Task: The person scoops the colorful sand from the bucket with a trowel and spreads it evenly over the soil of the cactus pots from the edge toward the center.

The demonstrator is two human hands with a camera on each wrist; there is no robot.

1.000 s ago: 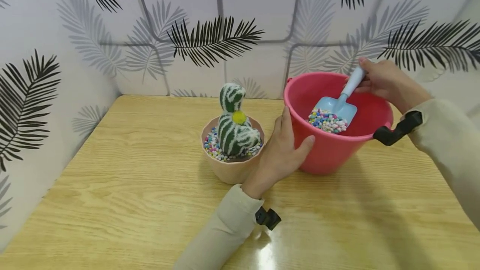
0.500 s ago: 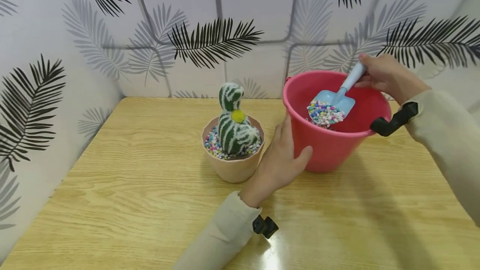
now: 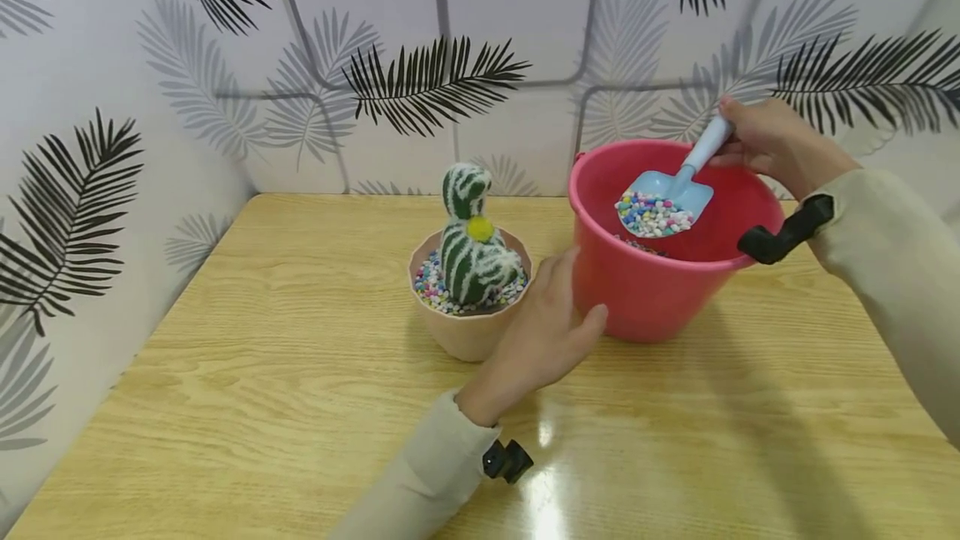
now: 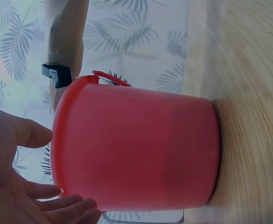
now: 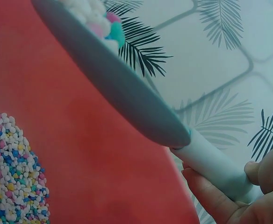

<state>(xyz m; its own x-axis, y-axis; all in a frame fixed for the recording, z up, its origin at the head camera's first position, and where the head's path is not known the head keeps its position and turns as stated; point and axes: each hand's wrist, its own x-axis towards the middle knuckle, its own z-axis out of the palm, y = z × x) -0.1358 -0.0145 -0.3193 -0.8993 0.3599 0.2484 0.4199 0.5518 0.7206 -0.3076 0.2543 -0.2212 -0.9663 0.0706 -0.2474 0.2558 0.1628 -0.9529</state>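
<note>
My right hand [image 3: 780,142] grips the pale handle of a small light-blue shovel [image 3: 697,190] over the mouth of a red bucket [image 3: 652,298]. Multicoloured pebbles [image 3: 651,215] fill the shovel's blade. More loose pebbles [image 5: 12,172] lie inside the bucket, seen in the right wrist view. My left hand [image 3: 536,332] is beside the bucket's left side with fingers extended and thumb spread. In the left wrist view its fingertips overlap the bucket near the rim. Just left of that hand stands a light peach pot [image 3: 457,336] with a striped green cactus [image 3: 472,269] and coloured pebbles around its base.
Everything stands on a light wood-grain table [image 3: 285,365]. Behind it rises a leaf-patterned wall [image 3: 517,132], close to the bucket and the right hand. A black wrist camera [image 3: 787,230] on the right sleeve overlaps the bucket's rim in the head view.
The loaded shovel has risen slightly with the right hand, showing more of the pebbles beneath it. The left hand has moved left and toward the front, off the bucket's side.
</note>
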